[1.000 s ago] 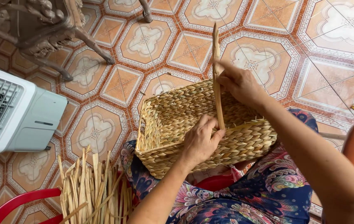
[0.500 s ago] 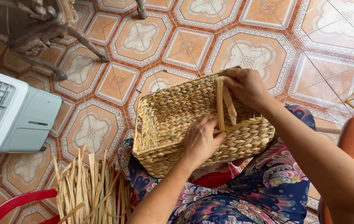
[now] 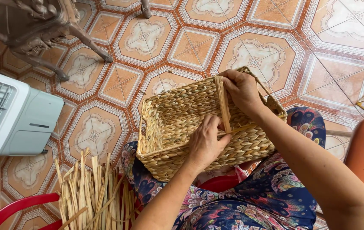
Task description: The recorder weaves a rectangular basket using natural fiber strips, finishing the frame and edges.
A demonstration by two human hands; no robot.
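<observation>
**A:** What am I looking at from the head view?

**B:** A rectangular woven basket (image 3: 177, 127) rests tilted on my lap, mouth turned toward the tiled floor (image 3: 250, 47). My left hand (image 3: 205, 142) presses against the near rim, fingers curled, pinching the lower end of a flat dried-reed strip (image 3: 223, 104). My right hand (image 3: 244, 91) is closed over the far rim, holding the strip's upper end there.

**A:** How does the basket handle, by your judgement?

**B:** Light, I'd say, and fairly stiff in the walls, though the weave should give a little under a squeeze. The rim looks the firmest place to take hold; the thin loop handle (image 3: 261, 83) at the far end seems weaker.

**A:** And the strip?

**B:** Thin, dry, springy along its length. Likely to crease or split if bent sharply, so I'd pinch it flat near where it meets the weave.

**A:** Anything else close by?

**B:** A bundle of loose reeds (image 3: 88, 191) stands at my left knee beside a red stool rim (image 3: 15, 206); a white fan unit (image 3: 15, 117) sits further left.
</observation>
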